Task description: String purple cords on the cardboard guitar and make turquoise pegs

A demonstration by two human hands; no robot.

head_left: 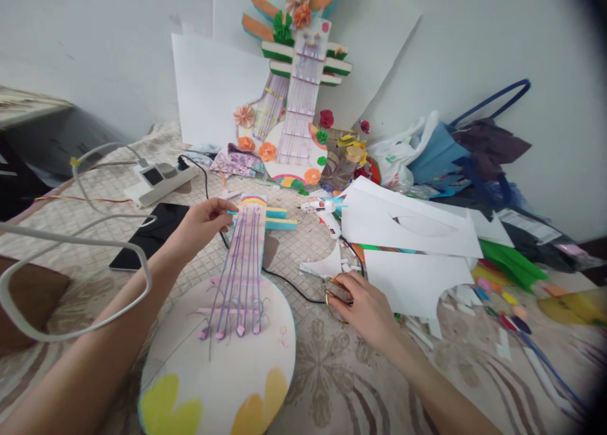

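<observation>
A paper-and-cardboard guitar [218, 359] lies flat in front of me, with purple strings down its neck and yellow and orange petals painted on its round body. Two blue-and-yellow pegs [281, 224] stick out from the right side of its head. At the head's left side, my left hand [206, 223] pinches a small blue-edged peg [232, 216], mostly hidden by the fingers. To the right of the guitar, my right hand [363, 302] is curled round the gold handle loops of scissors [332, 297], low over the table; their blades cannot be made out.
A glue gun [322, 206] with a black cord lies beyond my right hand. Cut white sheets [408, 226] and scraps cover the right. On the left are a tablet [152, 236], a power strip [164, 185] and looping white cable [145, 283]. A decorated guitar [298, 106] leans at the back.
</observation>
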